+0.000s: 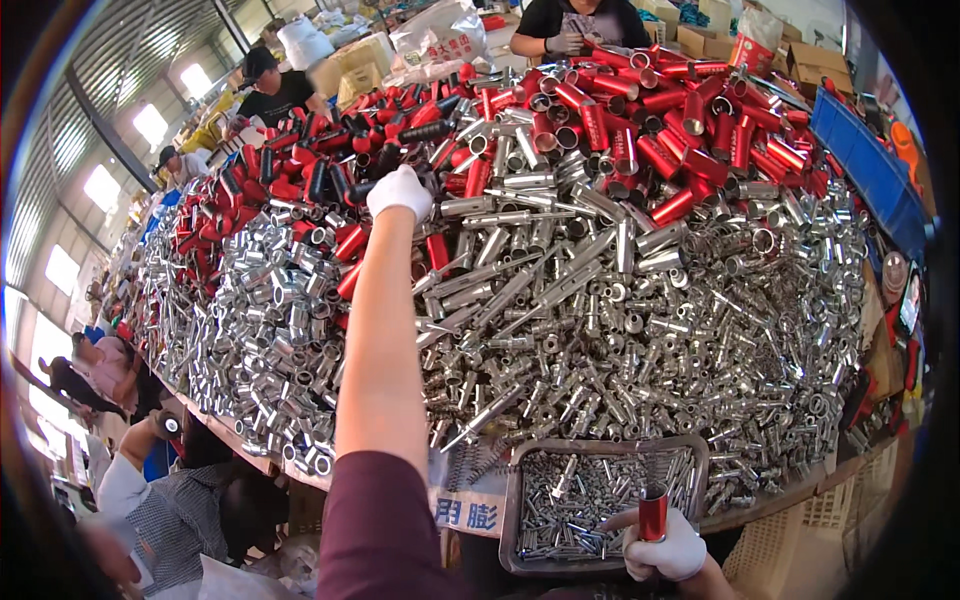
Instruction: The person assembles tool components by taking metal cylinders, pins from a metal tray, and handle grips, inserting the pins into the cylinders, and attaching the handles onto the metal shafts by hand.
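Note:
My left hand (399,191), in a white glove, reaches far out over a big heap of metal tubes. Its fingers curl down onto the red and black tubes (345,130) near the heap's far side; what it grips is hidden. My right hand (664,548), also gloved in white, stays close to me at the lower edge and holds a short red tube (652,514) upright. Its forefinger points left over a shallow metal tray (512,500) filled with small silver pins.
Shiny silver tubes (600,330) cover the table's near and right parts; red tubes (680,120) pile at the back. A blue crate (870,165) stands at right. Other people sit at the far side (575,25), far left (275,85) and lower left (180,500).

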Demonstrator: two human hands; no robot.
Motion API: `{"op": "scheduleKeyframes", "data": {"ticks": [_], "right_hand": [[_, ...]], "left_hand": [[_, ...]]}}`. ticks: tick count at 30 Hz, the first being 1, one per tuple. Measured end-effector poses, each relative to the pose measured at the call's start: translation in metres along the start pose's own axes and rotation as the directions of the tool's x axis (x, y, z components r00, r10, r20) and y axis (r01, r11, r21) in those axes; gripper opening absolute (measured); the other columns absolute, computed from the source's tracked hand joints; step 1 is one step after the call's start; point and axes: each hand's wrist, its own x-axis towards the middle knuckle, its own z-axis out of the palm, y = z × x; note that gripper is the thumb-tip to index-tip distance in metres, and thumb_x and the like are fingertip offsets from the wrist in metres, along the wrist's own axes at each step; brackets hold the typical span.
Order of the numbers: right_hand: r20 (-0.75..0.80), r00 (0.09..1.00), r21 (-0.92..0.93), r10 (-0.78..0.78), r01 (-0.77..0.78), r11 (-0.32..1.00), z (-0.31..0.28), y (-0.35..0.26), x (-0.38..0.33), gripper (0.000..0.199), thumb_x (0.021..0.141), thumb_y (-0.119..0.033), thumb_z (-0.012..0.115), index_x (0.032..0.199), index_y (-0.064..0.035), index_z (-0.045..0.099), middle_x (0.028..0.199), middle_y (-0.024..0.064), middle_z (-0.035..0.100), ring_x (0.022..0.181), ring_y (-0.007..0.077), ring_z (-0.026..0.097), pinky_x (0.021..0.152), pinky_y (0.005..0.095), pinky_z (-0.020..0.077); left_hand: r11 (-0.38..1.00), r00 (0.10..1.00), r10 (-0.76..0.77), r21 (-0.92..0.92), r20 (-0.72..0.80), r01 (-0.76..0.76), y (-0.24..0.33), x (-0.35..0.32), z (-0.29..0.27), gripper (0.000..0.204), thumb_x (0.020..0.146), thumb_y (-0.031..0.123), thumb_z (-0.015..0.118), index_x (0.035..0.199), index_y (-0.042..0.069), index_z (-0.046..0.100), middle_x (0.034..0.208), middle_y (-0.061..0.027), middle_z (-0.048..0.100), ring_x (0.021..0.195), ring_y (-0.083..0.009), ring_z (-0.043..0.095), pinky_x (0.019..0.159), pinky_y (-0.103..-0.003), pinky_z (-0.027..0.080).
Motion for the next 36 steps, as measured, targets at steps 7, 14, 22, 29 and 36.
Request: {"op": "scheduleKeyframes", "data": {"ticks": [7,14,22,29,36], "right_hand": [[0.028,0.998,-0.096,-0.053,0.056,0.994,-0.005,-0.002,0.002,0.037,0.086,-0.008,0.064,0.119,0.0072,0.059,0.056,0.0004,0.053,0.048,0.0084,0.050,0.048,0.0251,0.0398],[0.037,0.986,-0.186,-0.161,0.165,0.969,0.004,0.004,-0.009,0.042,0.087,-0.007,0.068,0.127,0.0030,0.057,0.066,-0.0032,0.054,0.048,0.0048,0.047,0.048,0.0240,0.0391],[0.057,0.882,-0.671,-0.467,0.380,0.637,0.016,0.028,-0.035,0.037,0.088,-0.028,0.067,0.114,-0.0033,0.063,0.083,0.0195,0.067,0.079,0.0288,0.068,0.077,0.0377,0.0506],[-0.091,0.730,-0.864,-0.677,0.280,0.418,0.023,0.046,-0.038,0.037,0.088,-0.024,0.065,0.121,-0.0084,0.057,0.089,0.0203,0.069,0.083,0.0407,0.067,0.074,0.0478,0.0530],[-0.100,0.754,-0.905,-0.649,0.202,0.374,0.018,0.047,-0.043,0.027,0.089,-0.024,0.062,0.111,-0.0090,0.059,0.088,0.0209,0.068,0.088,0.0396,0.067,0.078,0.0474,0.0525]], "left_hand": [[0.745,0.912,0.088,-0.581,-0.400,-0.327,0.033,-0.164,-0.100,0.037,0.091,0.031,0.063,0.118,0.006,0.068,0.080,-0.0140,0.073,0.066,-0.0233,0.069,0.064,-0.034,0.052],[0.353,0.879,0.451,-0.935,0.152,-0.019,0.048,-0.324,-0.151,0.038,0.087,0.013,0.050,0.114,-0.006,0.067,0.085,-0.0075,0.068,0.061,-0.0062,0.056,0.056,-0.021,0.044],[0.596,0.585,0.648,-0.803,0.488,0.010,0.038,-0.358,-0.193,0.039,0.087,0.012,0.057,0.122,-0.003,0.065,0.079,-0.0001,0.063,0.072,-0.0069,0.056,0.068,-0.023,0.048],[0.760,0.754,0.597,-0.494,0.274,-0.422,0.073,-0.397,-0.158,0.038,0.093,0.041,0.055,0.088,0.005,0.066,0.071,-0.0194,0.066,0.069,-0.0389,0.067,0.065,-0.043,0.053],[0.783,0.802,0.597,-0.213,-0.006,-0.584,0.095,-0.419,-0.158,0.041,0.084,0.042,0.065,0.066,0.006,0.064,0.056,-0.0167,0.060,0.054,-0.0354,0.063,0.056,-0.043,0.050]]}}
